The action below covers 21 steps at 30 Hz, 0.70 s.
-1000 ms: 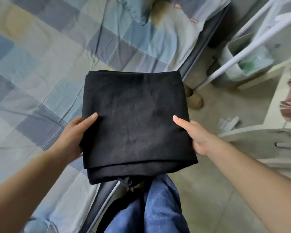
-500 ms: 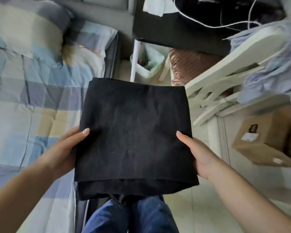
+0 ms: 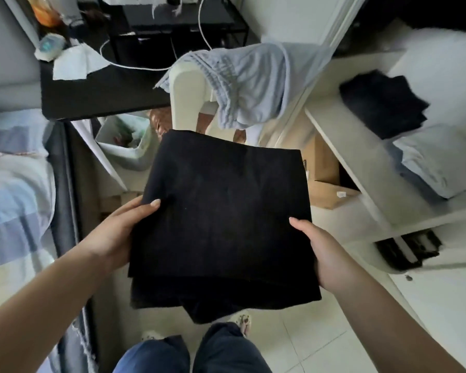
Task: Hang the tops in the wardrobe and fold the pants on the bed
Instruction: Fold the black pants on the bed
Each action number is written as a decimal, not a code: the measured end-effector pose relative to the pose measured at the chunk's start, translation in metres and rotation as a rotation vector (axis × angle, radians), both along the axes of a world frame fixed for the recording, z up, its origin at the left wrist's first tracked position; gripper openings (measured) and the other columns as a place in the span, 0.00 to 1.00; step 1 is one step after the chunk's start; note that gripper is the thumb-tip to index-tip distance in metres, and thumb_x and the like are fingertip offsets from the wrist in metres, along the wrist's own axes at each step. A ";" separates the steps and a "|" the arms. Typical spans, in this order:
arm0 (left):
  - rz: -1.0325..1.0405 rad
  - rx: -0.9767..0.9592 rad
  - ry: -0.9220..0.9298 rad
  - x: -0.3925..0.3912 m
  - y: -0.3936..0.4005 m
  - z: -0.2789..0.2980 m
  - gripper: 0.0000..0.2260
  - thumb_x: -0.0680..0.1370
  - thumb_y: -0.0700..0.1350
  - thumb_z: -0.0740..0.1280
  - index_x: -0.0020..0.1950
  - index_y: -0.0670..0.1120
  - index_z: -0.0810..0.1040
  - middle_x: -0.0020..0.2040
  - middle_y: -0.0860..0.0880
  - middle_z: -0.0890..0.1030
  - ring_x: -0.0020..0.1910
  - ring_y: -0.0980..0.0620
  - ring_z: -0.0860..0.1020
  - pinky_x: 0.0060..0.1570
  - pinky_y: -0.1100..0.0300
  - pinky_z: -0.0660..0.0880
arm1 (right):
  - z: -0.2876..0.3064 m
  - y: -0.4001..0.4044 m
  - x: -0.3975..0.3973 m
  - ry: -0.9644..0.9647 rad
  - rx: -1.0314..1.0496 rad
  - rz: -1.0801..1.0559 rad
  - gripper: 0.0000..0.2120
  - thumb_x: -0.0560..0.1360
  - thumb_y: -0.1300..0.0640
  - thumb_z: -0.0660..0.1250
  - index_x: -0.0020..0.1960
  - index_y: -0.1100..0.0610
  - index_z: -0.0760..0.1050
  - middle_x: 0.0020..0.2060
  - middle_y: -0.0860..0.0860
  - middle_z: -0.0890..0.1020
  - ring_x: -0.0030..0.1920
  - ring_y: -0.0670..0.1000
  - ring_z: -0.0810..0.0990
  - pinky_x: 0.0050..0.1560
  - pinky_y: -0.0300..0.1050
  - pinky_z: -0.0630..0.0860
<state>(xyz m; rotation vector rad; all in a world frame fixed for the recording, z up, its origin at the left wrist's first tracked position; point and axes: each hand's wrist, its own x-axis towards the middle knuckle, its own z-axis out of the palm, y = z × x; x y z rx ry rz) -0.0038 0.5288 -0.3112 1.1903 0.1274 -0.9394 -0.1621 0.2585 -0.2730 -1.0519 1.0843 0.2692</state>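
A folded black pair of pants is held flat in the air in front of me, over the floor. My left hand grips its left edge, thumb on top and fingers underneath. My right hand grips the right edge the same way. The bed with its blue checked cover lies at the left edge of the view. The open wardrobe shelf is at the right, with a folded dark garment and a folded light blue one on it.
A white chair draped with a light blue garment stands straight ahead. A lined bin sits beside a black desk. Cardboard boxes lie under the shelf. My legs and feet show below.
The view has swung right, away from the bed and toward the wardrobe shelves. The folded pants stay held in both hands and now hang over the floor.
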 end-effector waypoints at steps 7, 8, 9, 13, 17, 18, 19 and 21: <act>-0.110 -0.011 -0.008 -0.020 -0.136 0.028 0.18 0.72 0.44 0.66 0.62 0.45 0.78 0.57 0.42 0.82 0.54 0.44 0.82 0.47 0.56 0.81 | 0.030 -0.099 -0.058 -0.110 -0.065 -0.120 0.12 0.77 0.49 0.63 0.57 0.53 0.78 0.48 0.50 0.86 0.50 0.54 0.84 0.51 0.51 0.78; -0.125 -0.004 -0.016 -0.021 -0.154 0.030 0.17 0.73 0.43 0.66 0.61 0.45 0.78 0.56 0.41 0.82 0.53 0.44 0.82 0.46 0.56 0.81 | 0.033 -0.112 -0.064 -0.132 -0.078 -0.135 0.12 0.78 0.50 0.63 0.57 0.53 0.77 0.48 0.51 0.85 0.50 0.54 0.84 0.51 0.51 0.78; -0.151 0.007 -0.030 -0.019 -0.174 0.033 0.16 0.74 0.43 0.66 0.61 0.45 0.79 0.56 0.42 0.82 0.53 0.44 0.82 0.46 0.56 0.81 | 0.035 -0.125 -0.069 -0.159 -0.092 -0.153 0.12 0.78 0.50 0.62 0.58 0.53 0.77 0.49 0.51 0.85 0.50 0.54 0.84 0.52 0.51 0.77; -0.215 0.053 -0.064 -0.008 -0.238 0.042 0.13 0.76 0.42 0.66 0.60 0.47 0.79 0.54 0.43 0.84 0.52 0.44 0.82 0.48 0.54 0.81 | 0.032 -0.165 -0.077 -0.181 -0.140 -0.266 0.12 0.77 0.52 0.63 0.58 0.54 0.77 0.47 0.53 0.85 0.49 0.56 0.84 0.50 0.52 0.78; -0.277 0.102 -0.100 0.017 -0.297 0.037 0.12 0.76 0.42 0.67 0.59 0.46 0.79 0.54 0.42 0.83 0.51 0.43 0.83 0.47 0.53 0.81 | 0.018 -0.199 -0.071 -0.181 -0.153 -0.384 0.14 0.76 0.51 0.64 0.58 0.56 0.77 0.48 0.56 0.85 0.49 0.59 0.84 0.48 0.52 0.79; -0.297 0.117 -0.109 0.026 -0.312 0.035 0.13 0.75 0.42 0.68 0.60 0.46 0.79 0.54 0.42 0.83 0.51 0.43 0.83 0.48 0.52 0.80 | 0.014 -0.208 -0.067 -0.182 -0.153 -0.417 0.14 0.75 0.51 0.65 0.58 0.56 0.77 0.48 0.56 0.85 0.49 0.59 0.84 0.48 0.52 0.79; -0.320 0.124 -0.115 0.033 -0.325 0.032 0.13 0.75 0.42 0.68 0.60 0.46 0.79 0.54 0.42 0.83 0.52 0.43 0.83 0.49 0.52 0.80 | 0.010 -0.215 -0.063 -0.177 -0.159 -0.446 0.14 0.75 0.51 0.65 0.58 0.56 0.77 0.48 0.57 0.85 0.49 0.59 0.83 0.48 0.52 0.79; -0.383 0.136 -0.140 0.055 -0.358 0.027 0.12 0.76 0.43 0.68 0.59 0.47 0.79 0.52 0.43 0.84 0.51 0.43 0.83 0.48 0.52 0.79 | 0.001 -0.234 -0.050 -0.172 -0.165 -0.509 0.14 0.75 0.51 0.66 0.57 0.57 0.78 0.45 0.56 0.85 0.47 0.58 0.84 0.46 0.51 0.79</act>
